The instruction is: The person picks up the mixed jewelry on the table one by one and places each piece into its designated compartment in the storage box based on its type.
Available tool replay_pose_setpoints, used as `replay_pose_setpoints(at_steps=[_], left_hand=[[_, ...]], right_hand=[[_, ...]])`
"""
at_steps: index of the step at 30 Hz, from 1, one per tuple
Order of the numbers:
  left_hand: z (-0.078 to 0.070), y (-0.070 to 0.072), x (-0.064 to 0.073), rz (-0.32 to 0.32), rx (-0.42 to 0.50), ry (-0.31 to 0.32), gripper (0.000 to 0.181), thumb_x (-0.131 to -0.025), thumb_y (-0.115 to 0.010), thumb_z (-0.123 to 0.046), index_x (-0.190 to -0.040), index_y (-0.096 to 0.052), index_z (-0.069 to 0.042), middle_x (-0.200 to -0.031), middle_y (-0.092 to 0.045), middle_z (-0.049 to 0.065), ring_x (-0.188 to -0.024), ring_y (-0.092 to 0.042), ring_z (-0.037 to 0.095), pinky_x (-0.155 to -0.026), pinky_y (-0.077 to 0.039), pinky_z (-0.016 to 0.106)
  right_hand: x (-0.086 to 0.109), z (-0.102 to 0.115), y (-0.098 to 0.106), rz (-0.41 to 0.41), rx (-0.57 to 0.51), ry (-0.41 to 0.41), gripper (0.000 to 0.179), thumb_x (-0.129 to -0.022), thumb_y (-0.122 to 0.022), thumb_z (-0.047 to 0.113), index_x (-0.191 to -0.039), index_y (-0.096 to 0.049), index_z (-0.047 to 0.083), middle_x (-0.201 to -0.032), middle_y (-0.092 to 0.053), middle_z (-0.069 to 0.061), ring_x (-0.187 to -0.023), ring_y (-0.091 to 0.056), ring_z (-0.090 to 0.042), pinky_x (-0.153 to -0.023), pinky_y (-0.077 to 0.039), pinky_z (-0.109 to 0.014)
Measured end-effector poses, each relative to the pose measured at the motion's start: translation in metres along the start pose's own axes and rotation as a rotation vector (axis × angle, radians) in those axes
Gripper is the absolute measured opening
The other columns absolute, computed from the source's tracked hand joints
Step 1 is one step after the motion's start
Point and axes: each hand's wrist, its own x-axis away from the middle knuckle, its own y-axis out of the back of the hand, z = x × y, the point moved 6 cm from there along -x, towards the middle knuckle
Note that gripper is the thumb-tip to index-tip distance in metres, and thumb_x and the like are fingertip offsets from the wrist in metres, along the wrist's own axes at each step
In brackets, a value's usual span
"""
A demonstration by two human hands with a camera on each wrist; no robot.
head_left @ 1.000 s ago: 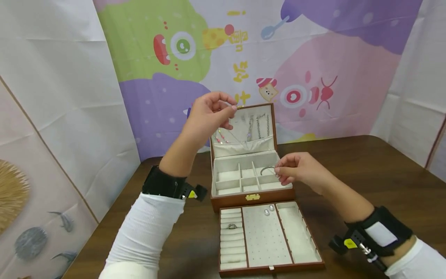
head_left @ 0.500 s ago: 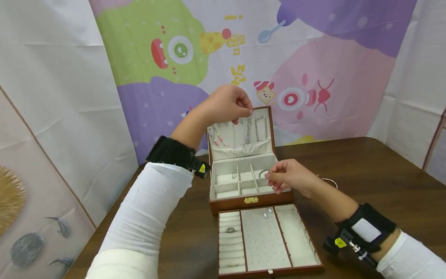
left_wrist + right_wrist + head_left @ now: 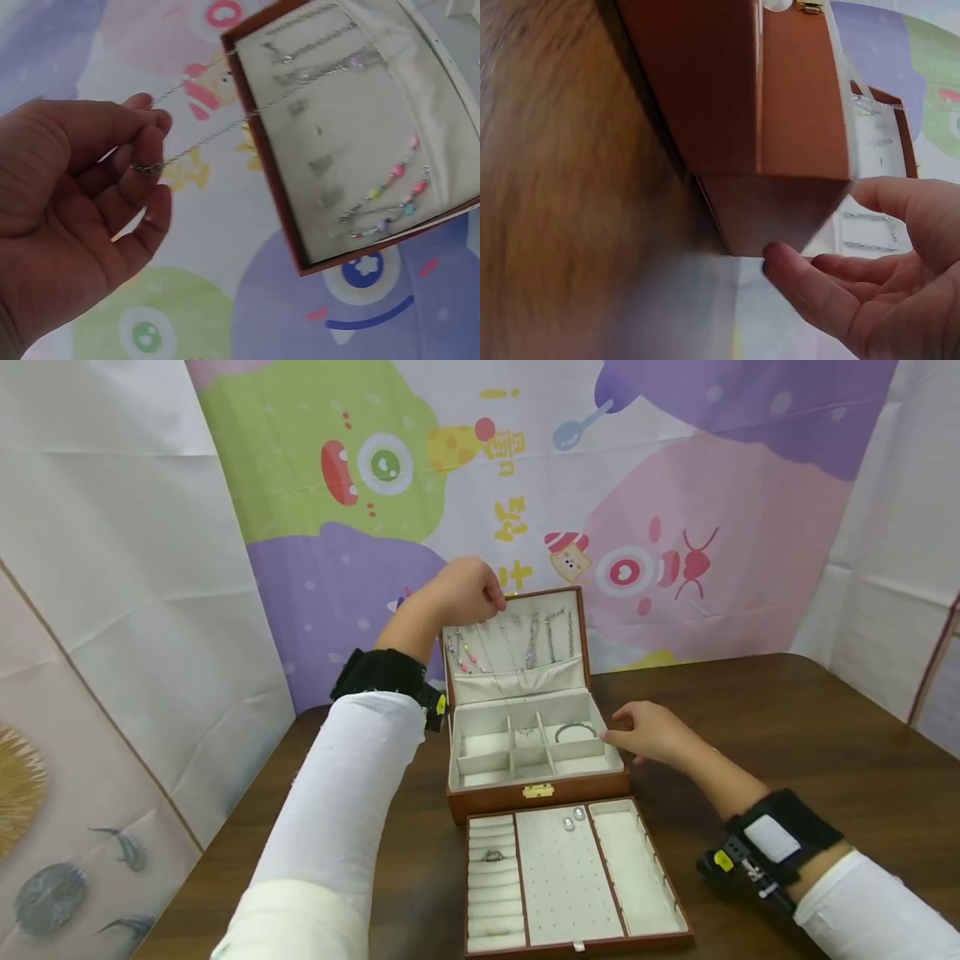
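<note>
In the left wrist view, my left hand [image 3: 82, 195] pinches a thin silver necklace [image 3: 214, 136] near its clasp. Two strands of chain run from the fingertips toward the raised lid [image 3: 277, 199] of a brown jewelry box [image 3: 577, 791]. From the head, the left hand [image 3: 465, 593] is at the lid's upper left edge; the chain hangs down before the lid. My right hand [image 3: 651, 735] is at the box's right side, its fingers spread around the rim and holding nothing [image 3: 885, 281]. Whether they touch the box is unclear. A silver bangle [image 3: 576, 727] lies in the back right compartment.
Several necklaces hang inside the lid, among them a colorful beaded one [image 3: 397, 171]. In front of the box lies a tray [image 3: 577, 947] with a ring [image 3: 492, 855] on its rolls and two pearl earrings [image 3: 568, 824]. Brown table [image 3: 780, 718] extends on both sides.
My left hand moved right, then back left along the lid with the necklace. The right hand went from above the compartments to the box's right edge, uncovering the bangle.
</note>
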Motion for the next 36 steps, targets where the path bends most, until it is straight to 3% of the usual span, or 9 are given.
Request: replay_pose_setpoints(at_steps=[3, 6, 10, 16, 19, 25, 28, 30, 36], left_hand=[[0.009, -0.001, -0.008, -0.069, 0.008, -0.004, 0.024, -0.089, -0.053, 0.003, -0.097, -0.075, 0.0, -0.109, -0.069, 0.013, -0.083, -0.054, 0.021, -0.07, -0.04, 0.028], [0.018, 0.001, -0.016, -0.146, 0.016, 0.004, 0.025, -0.089, -0.052, 0.004, -0.099, -0.075, 0.001, -0.107, -0.07, 0.014, -0.09, -0.06, 0.023, -0.078, -0.047, 0.03], [0.033, 0.0, -0.025, -0.229, 0.017, 0.024, 0.024, -0.09, -0.054, 0.002, -0.101, -0.075, 0.001, -0.104, -0.071, 0.014, -0.096, -0.063, 0.025, -0.085, -0.05, 0.033], [0.055, -0.009, -0.035, -0.318, 0.024, 0.082, 0.019, -0.095, -0.057, -0.005, -0.102, -0.075, -0.001, -0.102, -0.071, 0.012, -0.093, -0.062, 0.024, -0.082, -0.048, 0.033], [0.062, -0.017, -0.038, -0.338, 0.044, 0.123, 0.02, -0.096, -0.057, -0.008, -0.104, -0.075, -0.004, -0.104, -0.07, 0.01, -0.093, -0.061, 0.023, -0.079, -0.047, 0.033], [0.072, -0.035, -0.039, -0.341, -0.004, 0.147, 0.018, -0.095, -0.059, -0.008, -0.104, -0.075, -0.006, -0.097, -0.07, 0.008, -0.088, -0.061, 0.022, -0.08, -0.048, 0.033], [0.077, -0.044, -0.04, -0.33, -0.063, 0.191, 0.016, -0.096, -0.06, -0.012, -0.108, -0.071, -0.009, -0.102, -0.069, 0.006, -0.094, -0.063, 0.023, -0.082, -0.05, 0.035], [0.076, -0.048, -0.041, -0.332, -0.153, 0.2, 0.015, -0.096, -0.061, -0.012, -0.107, -0.07, -0.01, -0.103, -0.07, 0.005, -0.096, -0.064, 0.024, -0.081, -0.052, 0.037], [0.065, -0.06, -0.046, -0.314, -0.441, 0.109, 0.017, -0.095, -0.055, -0.002, -0.092, -0.07, -0.01, -0.096, -0.066, 0.006, -0.09, -0.063, 0.025, -0.069, -0.053, 0.041]], right_hand=[[-0.004, -0.005, -0.008, 0.059, -0.093, -0.036, 0.062, -0.095, -0.064, 0.026, -0.135, -0.042, -0.016, -0.121, -0.055, -0.032, -0.072, -0.066, -0.022, -0.066, -0.056, -0.038], [-0.006, -0.009, -0.013, 0.063, -0.146, -0.04, 0.06, -0.094, -0.065, 0.02, -0.135, -0.041, -0.016, -0.119, -0.057, -0.03, -0.075, -0.064, -0.022, -0.063, -0.056, -0.037], [-0.006, -0.014, -0.016, 0.041, -0.146, -0.032, 0.057, -0.093, -0.065, 0.015, -0.134, -0.042, -0.017, -0.116, -0.06, -0.03, -0.077, -0.065, -0.023, -0.062, -0.056, -0.035], [-0.003, -0.017, -0.02, 0.041, -0.143, -0.009, 0.056, -0.092, -0.065, 0.015, -0.133, -0.043, -0.017, -0.116, -0.06, -0.03, -0.096, -0.064, -0.032, -0.064, -0.057, -0.035], [-0.003, -0.017, -0.02, 0.037, -0.157, -0.01, 0.056, -0.093, -0.065, 0.015, -0.134, -0.043, -0.016, -0.117, -0.06, -0.029, -0.098, -0.063, -0.034, -0.064, -0.057, -0.036], [-0.007, -0.017, -0.019, 0.033, -0.174, -0.011, 0.056, -0.092, -0.066, 0.015, -0.134, -0.044, -0.015, -0.116, -0.061, -0.028, -0.095, -0.064, -0.031, -0.064, -0.057, -0.035], [-0.008, -0.016, -0.019, 0.026, -0.166, -0.005, 0.056, -0.092, -0.066, 0.015, -0.134, -0.044, -0.015, -0.115, -0.061, -0.028, -0.095, -0.064, -0.031, -0.064, -0.057, -0.036], [-0.008, -0.016, -0.019, 0.026, -0.165, -0.004, 0.056, -0.092, -0.066, 0.015, -0.134, -0.044, -0.015, -0.115, -0.061, -0.028, -0.094, -0.064, -0.031, -0.064, -0.057, -0.036], [-0.007, -0.019, -0.02, 0.028, -0.151, -0.013, 0.056, -0.092, -0.067, 0.016, -0.134, -0.045, -0.014, -0.114, -0.062, -0.026, -0.093, -0.064, -0.029, -0.064, -0.057, -0.035]])
